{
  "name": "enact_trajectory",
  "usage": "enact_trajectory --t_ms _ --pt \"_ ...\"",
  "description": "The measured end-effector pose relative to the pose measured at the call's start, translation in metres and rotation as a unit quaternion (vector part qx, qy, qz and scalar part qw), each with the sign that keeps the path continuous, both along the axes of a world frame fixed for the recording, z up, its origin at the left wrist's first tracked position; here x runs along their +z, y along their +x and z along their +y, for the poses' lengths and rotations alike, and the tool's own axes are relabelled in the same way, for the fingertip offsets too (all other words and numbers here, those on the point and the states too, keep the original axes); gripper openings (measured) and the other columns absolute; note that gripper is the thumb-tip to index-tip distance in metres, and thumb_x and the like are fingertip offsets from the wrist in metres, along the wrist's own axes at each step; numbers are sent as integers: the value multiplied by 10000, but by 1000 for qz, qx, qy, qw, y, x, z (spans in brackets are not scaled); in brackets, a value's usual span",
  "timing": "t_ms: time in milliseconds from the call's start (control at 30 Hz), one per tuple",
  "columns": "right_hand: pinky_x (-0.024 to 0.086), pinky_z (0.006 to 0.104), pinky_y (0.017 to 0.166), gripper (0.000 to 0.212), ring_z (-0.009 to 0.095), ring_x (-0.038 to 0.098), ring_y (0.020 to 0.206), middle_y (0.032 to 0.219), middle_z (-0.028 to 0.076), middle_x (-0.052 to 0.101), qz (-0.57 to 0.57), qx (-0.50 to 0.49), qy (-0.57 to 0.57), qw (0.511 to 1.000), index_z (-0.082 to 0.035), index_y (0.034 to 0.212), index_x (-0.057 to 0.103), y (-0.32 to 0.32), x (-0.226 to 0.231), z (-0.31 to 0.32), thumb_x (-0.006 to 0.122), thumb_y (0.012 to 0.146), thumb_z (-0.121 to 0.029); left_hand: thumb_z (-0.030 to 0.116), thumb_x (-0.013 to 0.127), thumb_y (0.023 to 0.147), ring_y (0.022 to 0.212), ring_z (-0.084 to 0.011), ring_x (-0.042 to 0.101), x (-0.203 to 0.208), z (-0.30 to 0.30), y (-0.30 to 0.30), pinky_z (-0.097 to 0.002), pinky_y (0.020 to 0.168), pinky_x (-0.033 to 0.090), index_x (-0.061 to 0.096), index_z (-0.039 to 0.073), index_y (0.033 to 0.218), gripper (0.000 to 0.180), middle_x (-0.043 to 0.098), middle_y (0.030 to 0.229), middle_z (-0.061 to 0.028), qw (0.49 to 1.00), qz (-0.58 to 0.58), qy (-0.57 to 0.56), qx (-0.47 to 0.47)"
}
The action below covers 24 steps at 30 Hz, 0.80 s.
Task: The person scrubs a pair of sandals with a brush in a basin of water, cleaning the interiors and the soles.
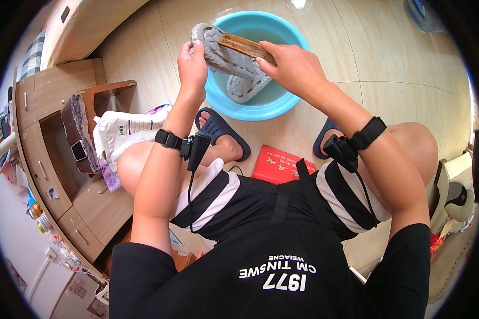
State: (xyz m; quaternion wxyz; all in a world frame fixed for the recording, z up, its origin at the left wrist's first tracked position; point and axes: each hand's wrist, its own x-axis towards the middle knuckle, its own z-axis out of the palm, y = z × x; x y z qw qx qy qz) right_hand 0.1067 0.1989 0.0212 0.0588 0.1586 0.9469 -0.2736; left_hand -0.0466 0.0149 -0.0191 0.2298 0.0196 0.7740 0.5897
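Observation:
My left hand (192,68) grips the toe or heel end of a grey slipper (215,53), thumb on its patterned surface, and holds it tilted over a light blue basin (302,45). In my right hand (295,65) is a wooden-backed brush (244,46), whose far end lies against the raised slipper. Its bristles are hidden from this side. A second grey slipper (240,89) rests in the cloudy water, partly under the surface, below the held one.
My feet, in dark blue slides (226,133), flank a red box (274,164) on the tiled floor. At left stand a wooden cabinet (64,133) and a white bag (125,129). A chair (457,186) is at right. Black devices (198,150) are strapped to my forearms.

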Motion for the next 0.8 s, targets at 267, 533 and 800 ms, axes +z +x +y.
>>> enact_trajectory --t_ms 267,533,800 --pt "560 477 747 425 365 697 897 976 147 740 -4 6 16 1000 -129 1303 649 6 -15 3 603 985 -407 273 484 1098 969 -153 631 0 2 -1 -325 878 502 573 -7 1268 339 678 1114 -76 1000 5 1 10" --pt "561 477 748 434 359 695 912 1007 134 738 -8 4 24 1000 -137 1334 625 6 -11 0 589 996 -407 267 489 1097 972 -152 631 3 2 -1 -325 889 502 571 -15 1275 344 676 1119 -78 1000 4 2 4" --pt "562 471 723 422 355 694 895 992 128 731 21 14 33 999 -145 1340 614 5 -8 1 597 996 -389 271 498 1097 994 -161 642 -1 0 -2 -334 904 516 559 -30 1283 358 678 1123 -96 1000 18 -11 0"
